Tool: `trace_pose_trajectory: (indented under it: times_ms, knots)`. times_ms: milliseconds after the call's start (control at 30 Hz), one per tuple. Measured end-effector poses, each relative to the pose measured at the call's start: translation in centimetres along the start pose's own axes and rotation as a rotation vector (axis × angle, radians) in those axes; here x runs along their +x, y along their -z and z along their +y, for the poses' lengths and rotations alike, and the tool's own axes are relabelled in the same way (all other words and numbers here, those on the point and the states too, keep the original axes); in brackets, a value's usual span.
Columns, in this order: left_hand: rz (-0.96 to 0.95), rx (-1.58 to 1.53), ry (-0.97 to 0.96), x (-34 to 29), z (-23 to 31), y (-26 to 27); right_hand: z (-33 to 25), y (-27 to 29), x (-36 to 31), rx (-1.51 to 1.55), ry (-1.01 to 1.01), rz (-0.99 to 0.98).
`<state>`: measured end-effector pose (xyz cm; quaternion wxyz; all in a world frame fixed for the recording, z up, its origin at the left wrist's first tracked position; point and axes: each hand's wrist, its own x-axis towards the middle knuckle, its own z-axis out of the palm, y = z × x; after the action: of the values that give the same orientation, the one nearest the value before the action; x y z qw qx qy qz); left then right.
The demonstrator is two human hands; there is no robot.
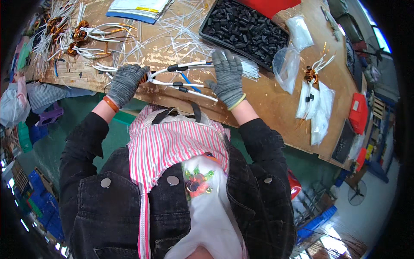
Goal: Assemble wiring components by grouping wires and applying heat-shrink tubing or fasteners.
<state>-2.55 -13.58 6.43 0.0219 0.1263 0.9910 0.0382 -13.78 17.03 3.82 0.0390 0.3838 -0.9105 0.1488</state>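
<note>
My left hand (123,85), in a grey knit glove, is closed round a copper-wound coil (143,78), mostly hidden by the fingers. From the coil, white-sleeved leads (161,83) run right across the table's near edge. Black sleeve-like pieces (177,67) sit on these leads, and a blue strip (186,80) lies between them. My right hand (227,78), gloved too, lies at the leads' far ends with its fingers stretched out flat. Its thumb is beside the middle lead. Whether its palm touches a lead is hidden.
A black tray (274,64) of small black pieces stands beyond my right hand. Loose white sleeves (183,32) are strewn over the table (258,101). More copper coils (79,34) lie at left; another coil (311,74) and plastic bags (320,116) lie at right.
</note>
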Motion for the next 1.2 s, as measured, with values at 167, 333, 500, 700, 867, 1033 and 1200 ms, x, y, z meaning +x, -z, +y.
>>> trace_pose_trajectory:
  times_ms: [167,333,500,700,867,1033,1200]
  knots:
    - [-0.067,0.139,-0.025,0.0,0.3,1.8,0.3,-1.2,1.1,-0.050,0.013,-0.205]
    - [0.012,0.380,-0.238,2.1,0.0,1.3,-0.1,-3.8,-3.1,0.345,-0.101,-0.571]
    - [-0.032,0.589,-0.409,7.8,-1.4,-2.6,-1.9,-8.4,-6.4,0.497,-0.246,-0.676]
    - [-0.120,0.449,-0.360,12.6,0.7,-8.9,-2.2,-11.7,-7.7,0.350,-0.373,-0.994]
    - [0.224,0.134,-0.261,11.8,2.8,-7.2,-0.9,-9.3,-7.7,0.282,-0.414,-1.097]
    - [0.031,-0.653,0.435,6.4,5.5,-10.5,1.4,-10.3,-9.1,0.302,-0.377,-0.875]
    - [-0.532,-1.665,1.009,5.5,8.2,-15.2,1.4,-10.9,-7.8,0.718,-0.543,-0.427]
